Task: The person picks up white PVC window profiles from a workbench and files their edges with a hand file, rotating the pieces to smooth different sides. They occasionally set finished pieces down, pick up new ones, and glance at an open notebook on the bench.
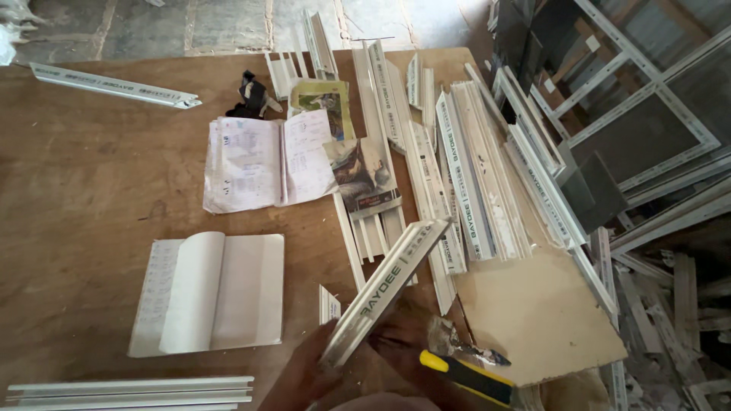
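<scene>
The left hand (304,373) gripped the near end of a white plastic strip (384,289), fingers wrapped round it, tilting it up off the wooden table (91,190); the right hand (411,342) closed on a yellow-and-black utility knife (468,377), its blade near the strip's lower end; trimming looked to be the step in hand; the next move would want a steady strip and a controlled cut; an open notebook (209,293) lay left, more strips (472,175) piled beyond.
</scene>
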Demonstrator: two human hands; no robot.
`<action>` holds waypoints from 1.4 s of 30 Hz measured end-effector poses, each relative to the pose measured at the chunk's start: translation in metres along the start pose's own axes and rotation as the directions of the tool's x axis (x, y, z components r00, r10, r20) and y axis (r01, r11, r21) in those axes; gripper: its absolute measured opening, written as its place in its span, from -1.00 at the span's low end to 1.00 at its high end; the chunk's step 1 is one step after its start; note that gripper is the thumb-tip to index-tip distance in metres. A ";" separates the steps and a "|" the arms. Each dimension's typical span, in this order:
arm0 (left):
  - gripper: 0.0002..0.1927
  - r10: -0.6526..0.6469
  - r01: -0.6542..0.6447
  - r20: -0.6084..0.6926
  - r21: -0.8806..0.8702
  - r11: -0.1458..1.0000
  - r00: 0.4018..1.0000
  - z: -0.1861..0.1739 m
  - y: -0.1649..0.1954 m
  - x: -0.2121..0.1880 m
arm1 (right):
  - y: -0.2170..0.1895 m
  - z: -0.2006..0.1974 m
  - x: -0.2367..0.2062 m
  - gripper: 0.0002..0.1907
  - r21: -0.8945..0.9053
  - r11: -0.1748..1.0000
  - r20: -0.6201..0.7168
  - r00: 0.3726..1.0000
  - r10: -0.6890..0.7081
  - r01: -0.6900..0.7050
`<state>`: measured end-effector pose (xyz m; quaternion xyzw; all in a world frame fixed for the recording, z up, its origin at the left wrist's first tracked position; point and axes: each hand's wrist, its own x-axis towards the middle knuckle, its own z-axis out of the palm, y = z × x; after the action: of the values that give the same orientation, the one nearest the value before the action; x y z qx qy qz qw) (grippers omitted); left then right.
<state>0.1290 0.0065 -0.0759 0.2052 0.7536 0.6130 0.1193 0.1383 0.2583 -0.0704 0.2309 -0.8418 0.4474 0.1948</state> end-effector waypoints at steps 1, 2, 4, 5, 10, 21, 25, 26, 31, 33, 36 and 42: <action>-0.22 -0.029 0.027 0.038 0.041 0.999 0.999 0.004 0.008 0.012 | 0.002 0.006 -0.002 -0.82 0.034 0.997 0.014 0.997 0.075 -0.075; -0.16 -0.064 0.059 0.070 0.079 0.995 0.995 0.008 0.015 0.024 | 0.004 0.011 -0.006 -0.81 0.048 0.992 0.032 0.992 0.118 -0.120; -0.29 -0.192 0.192 -0.009 0.027 0.981 0.981 0.025 0.027 0.046 | 0.011 0.023 -0.013 -0.81 0.059 0.978 0.054 0.979 0.195 -0.199; -0.34 -0.291 0.293 -0.032 0.132 0.947 0.956 0.028 0.031 0.057 | 0.014 0.025 -0.017 -0.80 0.056 0.975 0.059 0.976 0.210 -0.213; -0.37 -0.232 0.258 -0.117 0.324 0.910 0.966 0.026 0.049 0.071 | 0.004 -0.003 -0.013 -0.78 0.046 0.967 -0.115 0.960 0.254 -0.250; -0.28 -0.178 0.216 -0.123 0.479 0.851 0.976 0.021 0.102 0.067 | -0.081 -0.051 0.048 -0.74 -0.113 0.994 -0.226 0.974 -0.022 -0.004; -0.27 -0.130 0.189 -0.148 0.519 0.834 0.980 0.026 0.107 0.066 | -0.085 -0.049 0.057 -0.76 -0.117 0.993 -0.242 0.970 -0.006 -0.023; -0.26 -0.108 0.175 -0.157 0.519 0.837 0.982 0.026 0.108 0.066 | -0.085 -0.049 0.058 -0.77 -0.115 0.993 -0.242 0.970 0.001 -0.030; -0.28 -0.100 0.182 -0.182 0.521 0.834 0.978 0.026 0.113 0.066 | -0.088 -0.048 0.066 -0.80 -0.069 0.997 -0.211 0.977 0.022 -0.037; -0.30 -0.081 0.170 -0.190 0.523 0.835 0.978 0.024 0.115 0.065 | -0.087 -0.049 0.071 -0.80 -0.113 0.993 -0.183 0.982 -0.053 0.032; -0.30 -0.051 0.152 -0.205 0.516 0.843 0.978 0.023 0.120 0.064 | -0.086 -0.051 0.075 -0.80 -0.227 0.954 -0.105 0.969 -0.224 0.196; -0.30 -0.036 0.139 -0.210 0.501 0.854 0.977 0.023 0.128 0.063 | -0.090 -0.047 0.069 -0.76 -0.015 0.999 -0.152 0.987 0.043 -0.045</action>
<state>0.1041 0.0759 0.0476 0.1344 0.9059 0.4012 0.0149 0.1382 0.2392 0.0507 0.1756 -0.8334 0.4601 0.2506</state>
